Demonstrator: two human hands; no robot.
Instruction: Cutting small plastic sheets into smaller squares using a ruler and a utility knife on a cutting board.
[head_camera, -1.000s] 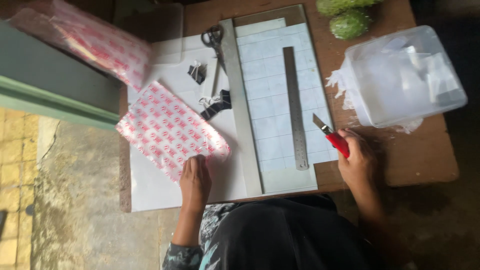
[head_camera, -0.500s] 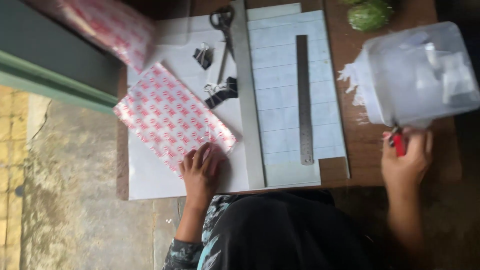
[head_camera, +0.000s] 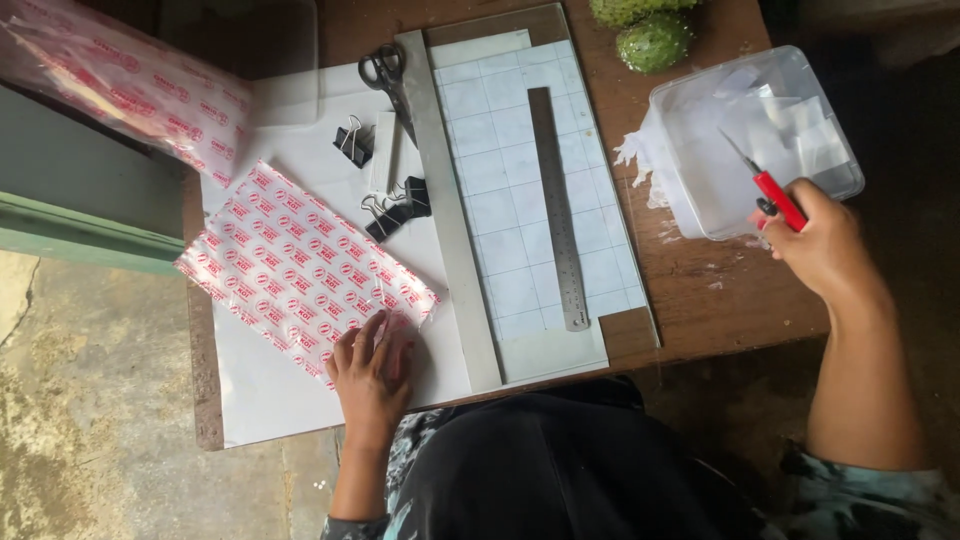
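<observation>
— What have we under the left hand (head_camera: 368, 372)?

— The printed sheet (head_camera: 300, 270), red marks on clear film, flat on the white board (head_camera: 260, 400) at the left of the desk (head_camera: 700, 290); our fingers lie spread and flat on its near corner, pressing, not clamped on it.

— How would it handle, do we think?

— Light, limp and probably slippery, we judge; it looks creased near our fingers; we'd pin it with a flat palm or pinch an edge, since a thin film may crumple or slide on the smooth board.

— And the right hand (head_camera: 820, 245)?

— Closed round the red knife (head_camera: 772, 190), blade out, pointing over the clear tub (head_camera: 760, 140) of paper scraps; stiff and light, but sharp, so we keep hold on the handle.

— Around them?

— Binder clips (head_camera: 395, 205) and scissors (head_camera: 383, 70) beyond the sheet; the long straightedge (head_camera: 450, 220) beside it; then the grid mat (head_camera: 510, 200) with the steel ruler (head_camera: 558, 210) on it.
</observation>
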